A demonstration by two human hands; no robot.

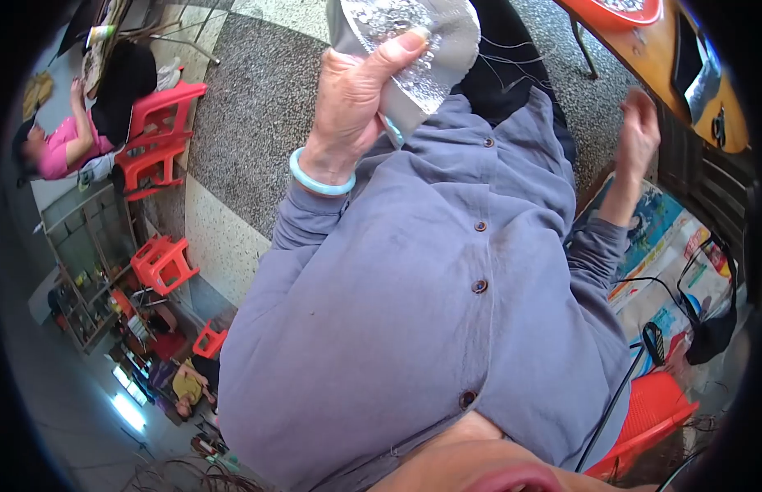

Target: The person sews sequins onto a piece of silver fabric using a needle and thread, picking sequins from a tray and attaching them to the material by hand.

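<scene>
My left hand, with a pale blue bangle at the wrist, grips a piece of silver-grey fabric. The thumb presses on its face, where shiny clear beads or sequins cover a patch. The fingers behind the fabric are hidden. Out to the right, my right hand is raised near the wooden table edge, slightly blurred. Its fingers look bent together; anything between them is too small to make out. Fine pale threads trail over the dark cloth beyond the fabric.
A wooden table at upper right bears a red tray of clear beads, scissors and a dark flat item. Red plastic stools stand at left. A person in pink sits there; another in yellow is farther off.
</scene>
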